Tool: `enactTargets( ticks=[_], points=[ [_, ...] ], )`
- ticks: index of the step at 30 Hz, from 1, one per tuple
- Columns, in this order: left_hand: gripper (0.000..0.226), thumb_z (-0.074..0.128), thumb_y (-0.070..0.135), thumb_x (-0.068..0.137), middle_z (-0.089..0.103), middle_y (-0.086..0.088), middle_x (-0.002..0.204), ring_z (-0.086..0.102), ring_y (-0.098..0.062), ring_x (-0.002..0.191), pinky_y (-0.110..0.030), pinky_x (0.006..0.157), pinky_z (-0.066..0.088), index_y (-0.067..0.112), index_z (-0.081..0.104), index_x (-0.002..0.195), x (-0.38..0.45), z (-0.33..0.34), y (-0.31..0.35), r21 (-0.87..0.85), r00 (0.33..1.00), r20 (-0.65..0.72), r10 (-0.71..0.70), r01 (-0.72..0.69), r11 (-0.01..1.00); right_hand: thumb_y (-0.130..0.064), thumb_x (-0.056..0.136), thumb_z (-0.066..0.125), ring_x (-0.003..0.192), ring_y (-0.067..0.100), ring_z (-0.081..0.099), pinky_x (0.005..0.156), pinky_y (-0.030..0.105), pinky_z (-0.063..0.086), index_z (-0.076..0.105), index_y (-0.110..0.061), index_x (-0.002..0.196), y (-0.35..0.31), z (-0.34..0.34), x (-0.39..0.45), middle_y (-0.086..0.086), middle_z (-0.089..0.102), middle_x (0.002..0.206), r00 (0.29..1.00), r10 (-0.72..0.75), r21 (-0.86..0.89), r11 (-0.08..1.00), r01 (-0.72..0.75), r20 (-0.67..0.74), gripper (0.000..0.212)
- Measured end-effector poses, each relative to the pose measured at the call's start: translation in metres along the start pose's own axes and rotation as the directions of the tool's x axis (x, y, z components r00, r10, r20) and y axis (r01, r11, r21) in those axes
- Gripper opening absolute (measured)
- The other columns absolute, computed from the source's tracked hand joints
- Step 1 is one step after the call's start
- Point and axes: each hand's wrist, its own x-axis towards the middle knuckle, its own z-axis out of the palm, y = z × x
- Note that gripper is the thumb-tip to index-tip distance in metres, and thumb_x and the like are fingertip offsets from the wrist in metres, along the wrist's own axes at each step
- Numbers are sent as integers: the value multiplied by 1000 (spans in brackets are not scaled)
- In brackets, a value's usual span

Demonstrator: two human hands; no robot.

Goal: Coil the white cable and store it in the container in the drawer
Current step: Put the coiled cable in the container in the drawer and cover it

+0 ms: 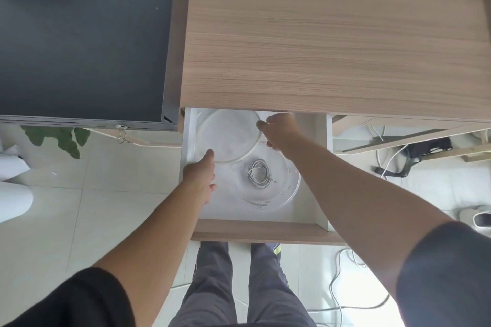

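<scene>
The white cable (259, 173) lies coiled inside a round clear container (288, 191) in the open white drawer (310, 167) under the wooden desk. A round clear lid (228, 135) is held above the container's far left side, partly overlapping it. My left hand (200, 172) holds the lid's near left rim, thumb on the edge. My right hand (279, 131) grips the lid's right rim with curled fingers.
The wooden desk top (332, 42) overhangs the drawer's back. A black cabinet (79, 40) with keys (121, 133) stands to the left. The drawer's wooden front (260, 232) is just above my legs. Loose cables (342, 289) and a black object (422, 152) lie on the tiled floor at right.
</scene>
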Motion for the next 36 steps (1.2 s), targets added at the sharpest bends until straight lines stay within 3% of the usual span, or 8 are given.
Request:
enactTargets(
  ticks=[2, 6, 10, 15, 18, 22, 27, 36],
  points=[
    [35, 70, 40, 91, 62, 5, 87, 60, -13, 80, -35, 77, 51, 13, 62, 112, 5, 3, -3, -56, 1000, 6, 1, -1, 998, -27, 81, 72, 40, 17, 56, 40, 17, 35, 54, -20, 62, 0, 2, 0, -13, 44, 38, 1000, -18, -1, 1000, 18, -7, 27],
    [55, 76, 30, 84, 62, 4, 91, 61, -14, 85, -31, 73, 49, 10, 61, 133, 2, 8, -5, -126, 1000, 15, 26, -24, 992, -21, 77, 71, 50, 19, 58, 49, 26, 40, 74, -11, 85, 0, 1, -7, 0, 61, 59, 1000, -13, 49, 999, 14, -16, 13],
    [74, 75, 33, 87, 65, -3, 126, 65, -20, 99, -39, 92, 54, 19, 44, 152, -9, 5, -13, -24, 987, 7, 159, -159, 987, -28, 77, 72, 73, 22, 69, 67, 36, 59, 71, -24, 104, 5, -16, -33, -6, 71, 82, 997, -47, -8, 999, 46, -65, 26],
    [67, 74, 42, 86, 73, 8, 113, 69, -20, 105, -36, 81, 51, 20, 48, 143, -33, -4, -39, 135, 943, 63, 328, -334, 933, -44, 78, 70, 77, 1, 64, 58, 23, 44, 64, -33, 94, 36, -47, -82, -20, 66, 82, 989, -81, -142, 988, 64, -122, 20],
    [56, 74, 43, 85, 70, 14, 104, 68, -11, 94, -25, 65, 46, 26, 51, 134, -42, -6, -53, 256, 926, 120, 357, -377, 890, -45, 82, 70, 82, 9, 64, 64, 27, 43, 64, -28, 94, 65, -57, -106, -18, 66, 88, 991, -32, -134, 991, 14, -133, 21],
    [48, 79, 36, 84, 58, 9, 122, 62, -12, 100, -25, 70, 42, 33, 48, 120, -41, -2, -64, 335, 912, 133, 389, -411, 848, -41, 88, 71, 94, 17, 63, 77, 29, 43, 62, -23, 97, 96, -54, -122, -14, 65, 96, 990, 46, -73, 996, -56, -135, 22],
    [55, 81, 26, 80, 57, 9, 120, 61, -11, 101, -19, 67, 41, 26, 47, 124, -33, 7, -65, 262, 909, 106, 403, -417, 870, -44, 88, 68, 79, 9, 63, 58, 23, 41, 60, -25, 86, 110, -44, -130, -7, 70, 87, 983, 113, -48, 992, -121, -143, 21],
    [41, 74, 48, 87, 55, 14, 105, 57, -3, 86, -21, 60, 38, 25, 48, 109, -20, 9, -69, 292, 908, 52, 417, -413, 863, -42, 86, 66, 82, 26, 74, 82, 46, 61, 58, -19, 93, 113, -34, -130, 0, 76, 81, 983, 176, -25, 984, -178, -55, 25]
  ],
)
